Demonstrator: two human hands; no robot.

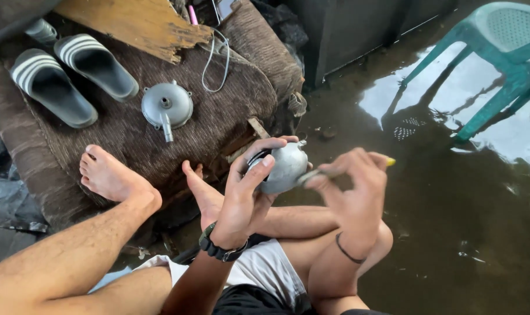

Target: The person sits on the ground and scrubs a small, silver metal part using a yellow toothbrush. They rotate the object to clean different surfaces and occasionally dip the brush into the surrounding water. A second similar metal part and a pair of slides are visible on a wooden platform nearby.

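My left hand [244,195] is curled around a rounded grey metal housing [282,168], fingers wrapped over its top and near side, holding it up above my knees. My right hand [358,189] is pinched shut on a thin tool with a yellow tip [389,161]; its metal end touches the right side of the housing, though the blur keeps me from telling just what kind of tool it is. A dark watch [219,249] sits on my left wrist and a thin black band [347,253] circles my right one. Below the hands are my bent legs in white shorts [265,268], with my bare feet [110,175] resting against the edge of a worn brown cushion [218,111]. On that cushion lies a round grey metal cover [167,106] with a short spout, a white cord [215,64] just beside it, and a pair of black striped slides [72,76] further left. A broken wooden board [136,23] lies at the cushion's far edge. Off to the right the dark floor [451,204] is wet and shiny, and a green plastic chair [498,52] stands on it, well apart from me.
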